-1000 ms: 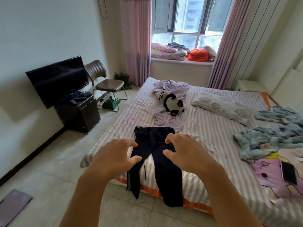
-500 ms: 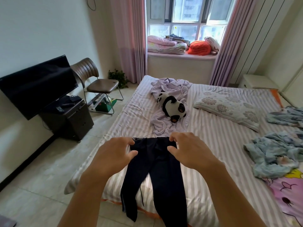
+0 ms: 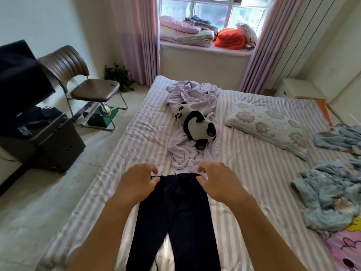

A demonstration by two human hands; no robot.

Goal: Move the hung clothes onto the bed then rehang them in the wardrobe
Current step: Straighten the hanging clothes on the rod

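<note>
Dark navy trousers [image 3: 175, 216] lie flat on the striped bed [image 3: 254, 173], legs running toward the near edge and a thin white hanger wire [image 3: 165, 170] at the waistband. My left hand [image 3: 136, 184] hovers at the waistband's left corner, with its fingers curved and the thumb apart from them. My right hand [image 3: 216, 182] is at the right corner in the same posture. Neither hand has closed on the cloth.
A panda plush [image 3: 195, 124] lies on a crumpled lilac garment [image 3: 187, 145] just beyond the waistband. There is a floral pillow [image 3: 269, 124] and light blue clothes [image 3: 328, 194] to the right. A brown chair [image 3: 82, 83], a black cabinet [image 3: 50, 141] and a TV [image 3: 17, 79] stand on the left.
I have stepped closer to the bed. Both hands have moved forward along the trousers from mid-leg up to the waistband. The trousers have not shifted.
</note>
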